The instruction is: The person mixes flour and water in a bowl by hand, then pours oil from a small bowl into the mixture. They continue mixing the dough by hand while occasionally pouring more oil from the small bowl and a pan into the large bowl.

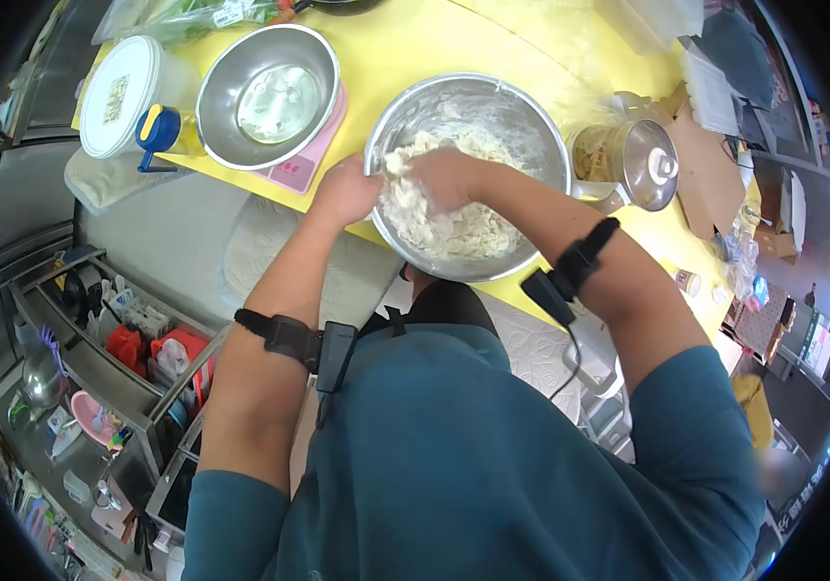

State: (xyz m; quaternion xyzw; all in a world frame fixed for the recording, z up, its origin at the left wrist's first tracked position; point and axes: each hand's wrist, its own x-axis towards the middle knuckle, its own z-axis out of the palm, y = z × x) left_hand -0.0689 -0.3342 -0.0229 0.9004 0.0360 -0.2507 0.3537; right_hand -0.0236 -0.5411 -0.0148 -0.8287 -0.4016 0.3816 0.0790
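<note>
A large steel mixing bowl (555,145) stands at the front of the yellow table, holding shaggy, crumbly dough (473,232) with dry flour up its wall. My left hand (347,192) is closed on the bowl's left rim. Inside the bowl, my right hand (442,180) touches the dough; motion smears it and its fingers are hard to make out. Left of this bowl, a smaller steel bowl (323,58) with a clear liquid in the bottom rests on a pink kitchen scale (296,174).
A white lidded tub (124,97) and a blue-capped oil bottle (158,134) stand at the left. Right of the dough, a glass-lidded pot (649,165) sits near flattened cardboard (704,174). An open drawer (124,329) juts out at lower left.
</note>
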